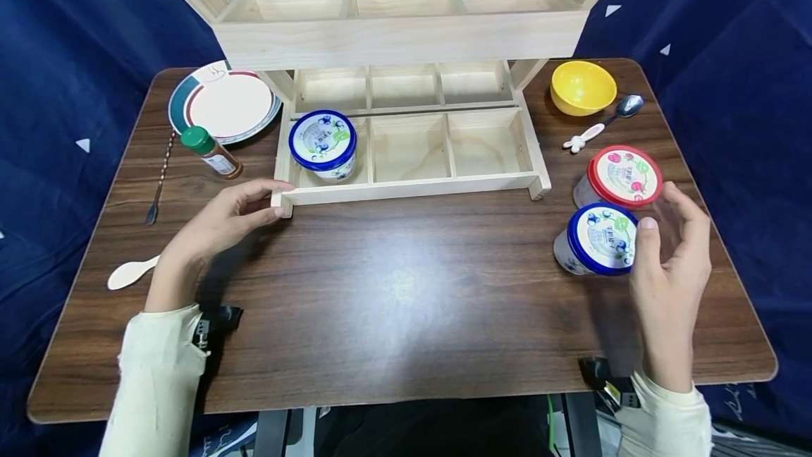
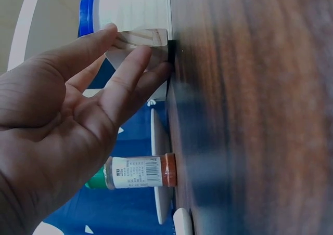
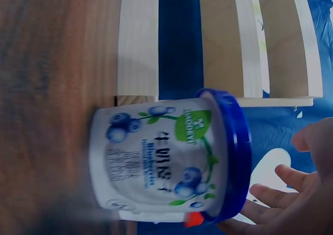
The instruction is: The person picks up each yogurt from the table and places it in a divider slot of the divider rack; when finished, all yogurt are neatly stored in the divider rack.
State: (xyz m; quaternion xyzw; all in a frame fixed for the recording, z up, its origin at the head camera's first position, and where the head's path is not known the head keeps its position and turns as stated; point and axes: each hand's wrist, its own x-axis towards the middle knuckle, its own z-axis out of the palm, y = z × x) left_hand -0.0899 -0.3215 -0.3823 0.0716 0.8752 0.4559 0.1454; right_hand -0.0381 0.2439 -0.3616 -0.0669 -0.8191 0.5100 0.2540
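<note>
My left hand (image 1: 218, 221) pinches the front left corner of a tiered wooden rack (image 1: 406, 192), thumb and fingers at the end of its lower rail (image 2: 140, 38). A blue-lidded tub (image 1: 322, 139) stands in the rack's lower left compartment. On the right, my right hand (image 1: 675, 273) is beside a second blue-lidded tub (image 1: 603, 240), its thumb overlapping the lid edge in the head view. The right wrist view shows the fingers spread, by this tub's lid (image 3: 229, 157), around nothing. Just behind is a red-lidded tub (image 1: 624, 176).
A yellow bowl (image 1: 582, 88) and a rabbit-handled spoon (image 1: 603, 125) lie at the back right. At the left are plates (image 1: 231, 106), a green-capped spice bottle (image 1: 212, 151), a twisted-handle stirring spoon (image 1: 163, 178) and a white spoon (image 1: 131, 273). The rack's upper tiers (image 1: 400, 41) overhang the back.
</note>
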